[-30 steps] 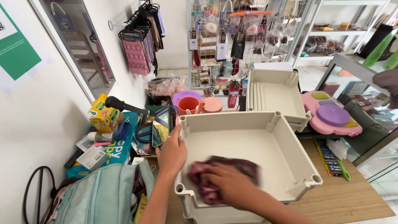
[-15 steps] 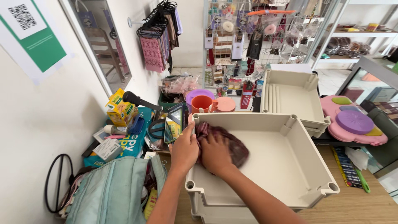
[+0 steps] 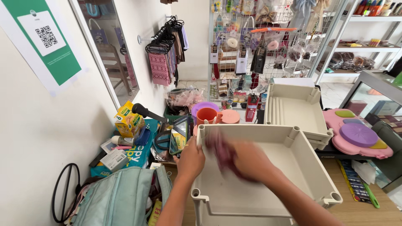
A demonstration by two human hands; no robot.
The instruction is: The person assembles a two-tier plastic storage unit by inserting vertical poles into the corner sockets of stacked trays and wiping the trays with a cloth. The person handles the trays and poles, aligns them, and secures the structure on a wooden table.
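Observation:
A beige plastic tray (image 3: 312, 169) with raised rims and corner posts lies in front of me. My left hand (image 3: 190, 161) grips its left rim. Inside the tray, near the far left corner, my right hand (image 3: 251, 161) presses a dark maroon cloth (image 3: 220, 148) against the floor; hand and cloth are blurred by motion.
A second beige tray (image 3: 293, 109) stands behind the first. A pink lidded dish (image 3: 356, 136) sits at right, orange and purple cups (image 3: 207, 114) behind, boxes and a teal bag (image 3: 117, 201) at left. A wire rack of small goods (image 3: 251, 50) and shelves fill the back.
My right hand has slid the cloth from the tray's near left side up to its far left corner. My left hand has stayed on the rim.

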